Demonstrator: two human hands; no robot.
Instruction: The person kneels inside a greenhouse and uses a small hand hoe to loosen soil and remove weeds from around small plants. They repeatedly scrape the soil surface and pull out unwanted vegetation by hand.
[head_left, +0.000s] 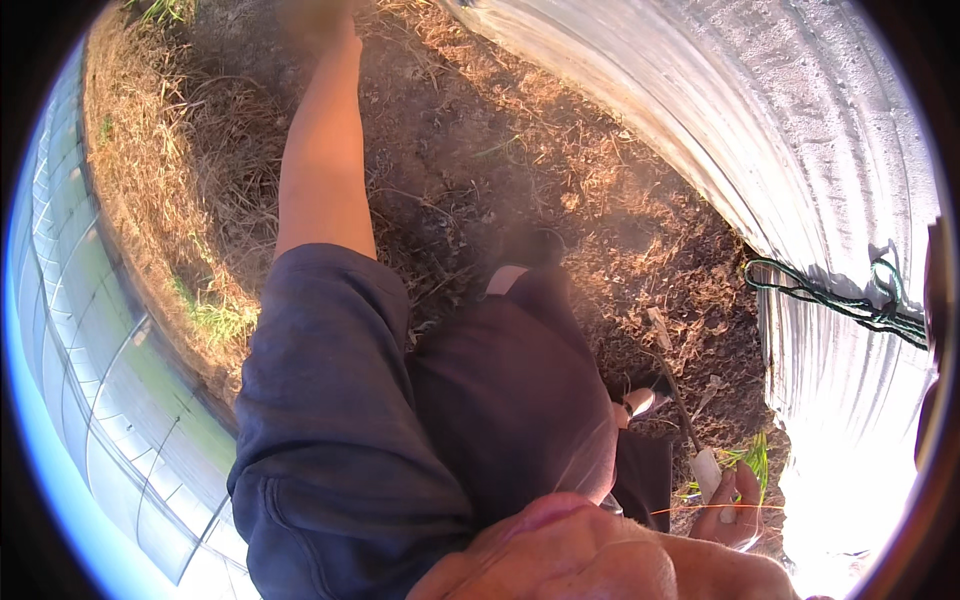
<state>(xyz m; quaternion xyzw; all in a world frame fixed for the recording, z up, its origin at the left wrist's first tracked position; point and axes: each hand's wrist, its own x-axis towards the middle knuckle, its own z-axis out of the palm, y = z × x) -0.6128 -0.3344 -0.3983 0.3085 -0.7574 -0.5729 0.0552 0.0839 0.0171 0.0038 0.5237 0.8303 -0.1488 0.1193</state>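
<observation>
My left arm reaches away over the bare soil (457, 157) at the top. My left hand (319, 19) is blurred and cut by the upper rim, so its fingers and anything in them cannot be made out. At the lower right, my right hand (727, 514) grips the pale handle of a slim hand tool (705, 472). A thin dark shaft runs from the handle over the ground to a pale, flat piece (658, 328), which appears to be its head. Green grass blades (756, 456) stand just beside the right fingers.
Wrinkled, whitish plastic sheeting (750, 135) rises along the right side, with a dark green rope (825, 296) across it. Dry straw (172, 187) covers the ground at left, before a film-covered greenhouse (112, 360). My bent legs and a dark shoe (536, 246) occupy the middle.
</observation>
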